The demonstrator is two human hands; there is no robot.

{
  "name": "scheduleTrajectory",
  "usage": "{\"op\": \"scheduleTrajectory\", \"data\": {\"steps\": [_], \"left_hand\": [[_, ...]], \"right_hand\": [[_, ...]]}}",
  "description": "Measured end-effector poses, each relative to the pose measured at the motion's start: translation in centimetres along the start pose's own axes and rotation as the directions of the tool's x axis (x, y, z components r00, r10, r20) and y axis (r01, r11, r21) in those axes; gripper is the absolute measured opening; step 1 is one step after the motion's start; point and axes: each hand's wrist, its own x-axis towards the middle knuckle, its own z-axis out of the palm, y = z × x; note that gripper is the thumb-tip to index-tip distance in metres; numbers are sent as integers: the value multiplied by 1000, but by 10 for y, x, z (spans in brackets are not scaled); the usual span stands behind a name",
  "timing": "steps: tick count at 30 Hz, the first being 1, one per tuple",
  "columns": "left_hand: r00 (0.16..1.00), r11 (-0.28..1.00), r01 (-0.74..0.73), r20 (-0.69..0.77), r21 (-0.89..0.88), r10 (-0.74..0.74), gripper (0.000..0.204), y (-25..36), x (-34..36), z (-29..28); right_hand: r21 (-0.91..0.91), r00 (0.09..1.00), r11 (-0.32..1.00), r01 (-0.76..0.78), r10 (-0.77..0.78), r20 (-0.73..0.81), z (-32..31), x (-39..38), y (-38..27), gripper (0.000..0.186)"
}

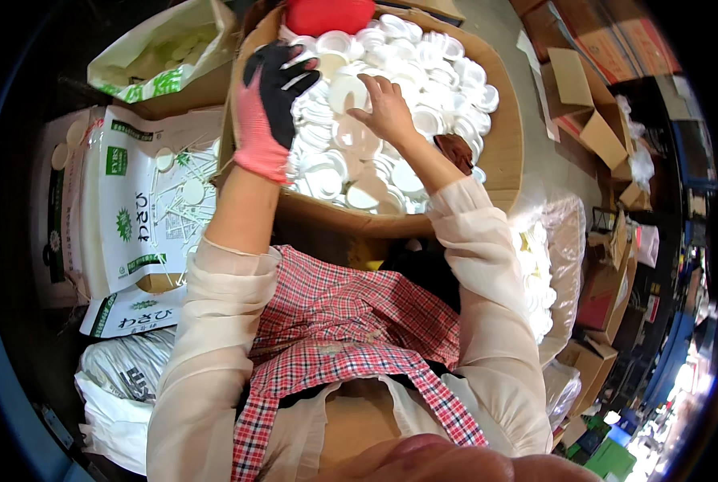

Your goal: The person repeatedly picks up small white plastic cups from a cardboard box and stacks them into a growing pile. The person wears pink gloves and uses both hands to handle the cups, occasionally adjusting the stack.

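A large cardboard box (510, 120) in front of me is heaped with round white plastic lids (447, 88). My left hand (274, 104), in a pink glove with a black coating, hovers by the box's left side, its fingers spread beside the lids. Bare, my right hand (387, 111) reaches over the middle of the heap with thumb and fingers apart. One white disc (346, 95) lies at its fingertips; whether they touch it I cannot tell. A dark brown crumpled thing (455, 151) rests on the lids by my right wrist.
A red rounded object (331, 14) sits at the box's far edge. To the left, a printed white sheet (126, 209) bears thin white sticks and a few discs, with an open white bag (162, 60) beyond. Rightward are a plastic-lined container of white pieces (564, 265) and open cartons (584, 112).
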Motion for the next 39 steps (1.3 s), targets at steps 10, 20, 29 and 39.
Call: {"op": "scheduleTrajectory", "data": {"steps": [10,20,29,39], "left_hand": [[862,869,491,-110,-60,-494,69,-7,-12,-6],[861,742,502,341,-445,-378,84,14,3,-13],[765,638,598,583,-485,-274,78,14,-5,3],[776,784,-476,609,398,162,53,0,-14,15]], "right_hand": [[484,985,861,-155,169,14,-14,20,-27,32],[-12,966,995,98,-92,243,25,-54,-37,22],[-54,955,998,26,-9,296,43,-63,-27,13],[953,946,177,-245,257,196,-76,-43,-28,12]]}}
